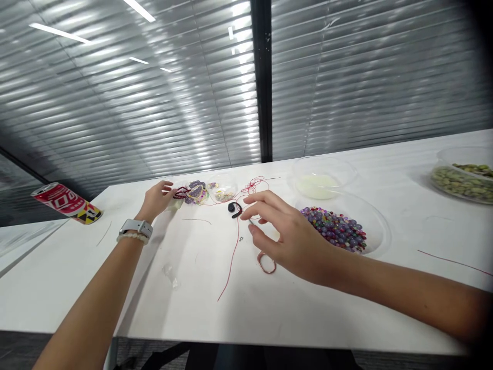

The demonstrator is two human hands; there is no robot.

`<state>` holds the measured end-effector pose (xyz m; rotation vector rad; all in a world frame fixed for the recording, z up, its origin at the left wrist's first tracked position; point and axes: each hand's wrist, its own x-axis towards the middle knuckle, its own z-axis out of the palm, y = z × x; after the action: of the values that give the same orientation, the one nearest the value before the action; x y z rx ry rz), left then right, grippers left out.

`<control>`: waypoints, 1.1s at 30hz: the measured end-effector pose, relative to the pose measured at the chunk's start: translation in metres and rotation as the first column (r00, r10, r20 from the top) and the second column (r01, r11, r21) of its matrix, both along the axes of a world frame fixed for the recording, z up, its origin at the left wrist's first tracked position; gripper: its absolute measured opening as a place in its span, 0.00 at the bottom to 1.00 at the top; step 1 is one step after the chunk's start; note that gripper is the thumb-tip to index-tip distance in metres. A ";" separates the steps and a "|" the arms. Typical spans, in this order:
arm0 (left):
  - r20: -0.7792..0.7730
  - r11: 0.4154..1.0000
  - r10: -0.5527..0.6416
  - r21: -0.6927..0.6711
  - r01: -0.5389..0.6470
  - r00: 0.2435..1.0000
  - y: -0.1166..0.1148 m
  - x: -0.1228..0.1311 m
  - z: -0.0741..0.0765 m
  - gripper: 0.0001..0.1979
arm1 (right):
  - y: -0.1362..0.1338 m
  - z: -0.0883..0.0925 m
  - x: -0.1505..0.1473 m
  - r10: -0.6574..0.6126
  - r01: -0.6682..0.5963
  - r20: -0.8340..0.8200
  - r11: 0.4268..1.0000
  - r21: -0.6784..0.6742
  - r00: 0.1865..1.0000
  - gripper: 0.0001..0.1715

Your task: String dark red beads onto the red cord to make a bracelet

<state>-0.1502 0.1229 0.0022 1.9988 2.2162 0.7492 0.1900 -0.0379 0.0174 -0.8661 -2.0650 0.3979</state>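
At the back left of the table, my left hand (156, 199) has its thumb and fingertips closed at one end of a dark red braided cord (182, 192). That cord lies against a pile of purple beaded strands (197, 191). My right hand (283, 231) hovers over the middle with curled fingers, its thumb close to the middle finger. A tiny greyish thing shows at the thumb tip, too small to name. Below the fingers lie a coil of reddish cord (266, 263) and a small star-shaped charm (241, 239). A black ear-hook earphone (234, 208) lies just left of the fingertips.
A bowl of purple and red beads (379, 234) stands behind my right wrist. Further back are a container with a pale yellow layer (318, 187) and one of green pieces (462, 182). A red can (65, 203) stands left. Tangled red thread (256, 184) lies at the back.
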 end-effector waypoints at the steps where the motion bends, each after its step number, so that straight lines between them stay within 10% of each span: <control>1: -0.006 1.000 -0.006 0.012 0.006 1.000 -0.004 0.002 0.001 0.16 | -0.001 0.001 0.000 -0.008 0.008 0.010 1.000 -0.011 1.000 0.10; 8: 0.016 0.961 -0.212 0.187 0.205 0.977 -0.064 0.057 0.015 0.15 | -0.005 0.027 0.013 -0.139 0.136 0.019 0.984 0.113 0.990 0.11; 14: 0.020 0.823 -0.568 0.032 0.568 0.823 -0.093 0.113 0.032 0.12 | 0.009 0.055 0.037 -0.358 0.336 0.155 0.929 0.153 0.921 0.11; 21: 0.018 0.729 -0.684 -0.026 0.684 0.730 -0.094 0.135 0.010 0.13 | 0.039 0.077 0.102 -0.470 0.452 0.400 0.880 0.146 0.786 0.29; 27: -0.035 0.748 -0.662 0.027 0.663 0.749 -0.087 0.133 -0.002 0.12 | 0.050 0.062 0.116 -0.007 0.331 0.798 0.912 -0.242 0.602 0.14; 33: -0.014 0.841 -0.541 -0.023 0.541 0.841 -0.073 0.119 -0.007 0.13 | 0.054 0.061 0.095 0.006 0.285 0.782 0.929 -0.234 0.624 0.10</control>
<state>-0.0308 0.0502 -0.0049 2.4502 1.5093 0.6254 0.2845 0.0160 0.0779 -1.6294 -2.7284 0.3207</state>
